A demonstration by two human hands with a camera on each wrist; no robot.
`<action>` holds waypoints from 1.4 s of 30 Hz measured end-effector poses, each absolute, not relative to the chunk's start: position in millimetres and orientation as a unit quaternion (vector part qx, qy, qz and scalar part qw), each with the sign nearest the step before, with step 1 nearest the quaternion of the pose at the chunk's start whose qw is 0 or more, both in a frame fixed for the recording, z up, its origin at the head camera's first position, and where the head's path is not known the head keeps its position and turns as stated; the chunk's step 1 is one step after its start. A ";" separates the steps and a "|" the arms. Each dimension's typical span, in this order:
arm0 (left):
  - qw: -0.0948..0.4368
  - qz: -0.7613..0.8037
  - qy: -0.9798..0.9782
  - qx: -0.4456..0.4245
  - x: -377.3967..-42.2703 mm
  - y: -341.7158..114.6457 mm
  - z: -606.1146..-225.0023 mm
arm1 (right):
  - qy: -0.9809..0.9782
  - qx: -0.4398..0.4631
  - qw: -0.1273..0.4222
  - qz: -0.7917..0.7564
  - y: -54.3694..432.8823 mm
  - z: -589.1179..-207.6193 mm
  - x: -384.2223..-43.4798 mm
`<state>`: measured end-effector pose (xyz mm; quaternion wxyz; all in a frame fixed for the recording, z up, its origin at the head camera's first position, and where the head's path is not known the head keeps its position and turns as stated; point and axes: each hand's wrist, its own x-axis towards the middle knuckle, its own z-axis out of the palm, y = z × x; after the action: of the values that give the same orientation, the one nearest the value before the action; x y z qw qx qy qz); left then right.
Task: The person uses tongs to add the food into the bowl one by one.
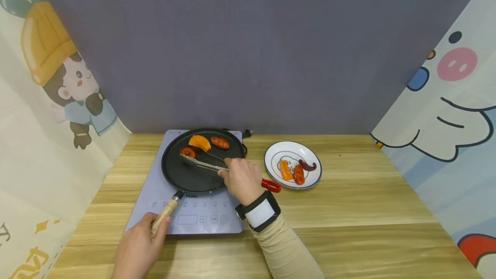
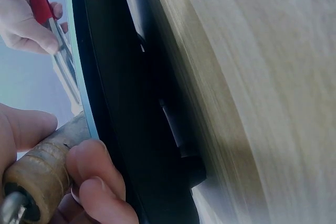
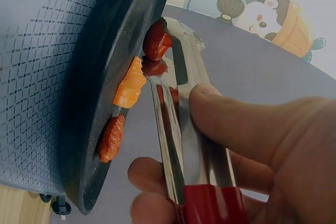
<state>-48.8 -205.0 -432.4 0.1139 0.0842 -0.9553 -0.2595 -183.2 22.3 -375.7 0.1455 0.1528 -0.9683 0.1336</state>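
Note:
My left hand [image 1: 139,240] grips the wooden handle [image 1: 166,213] of a flat black frying pan [image 1: 201,180]. My right hand [image 1: 244,180] holds metal tongs [image 1: 209,166] with red handles, reaching over the pan from the right. In the right wrist view, the tong tips lie around a glossy reddish-brown food piece [image 3: 156,41] at the pan's left side; whether they squeeze it I cannot tell. Beside it in the pan lie a ridged orange piece [image 1: 199,142] and a scored red sausage-like piece [image 1: 220,143].
Under the pan is a light induction cooktop [image 1: 232,225] with touch controls. To its right stands a white blue-rimmed plate [image 1: 273,163] bearing an orange piece [image 1: 286,170], a red scored piece [image 1: 299,175] and a dark curled tentacle [image 1: 308,166]. A black plug [image 1: 247,133] lies behind, near the grey partition [image 1: 248,55].

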 end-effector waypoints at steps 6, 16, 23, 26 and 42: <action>0.116 -0.261 -0.955 0.084 -48.8 -204.3 -431.9 | -0.970 0.149 0.139 0.130 21.0 -378.1 -184.7; 0.109 -0.260 -0.956 0.087 -48.6 -205.7 -432.1 | -0.970 0.149 0.134 0.136 19.0 -382.8 -186.2; 0.113 -0.260 -0.955 0.085 -48.8 -206.8 -433.1 | -0.969 0.155 0.124 0.148 19.6 -380.5 -185.7; 0.113 -0.261 -0.955 0.085 -48.6 -206.9 -433.5 | -0.969 0.159 0.122 0.147 21.8 -378.2 -183.5; 0.109 -0.261 -0.956 0.080 -49.3 -207.4 -433.1 | -0.972 0.137 0.130 0.137 23.9 -373.5 -175.9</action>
<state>-49.3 -207.4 -433.1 0.1090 0.0805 -0.9557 -0.2614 -175.9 23.9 -373.5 0.1299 0.1374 -0.9724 0.1365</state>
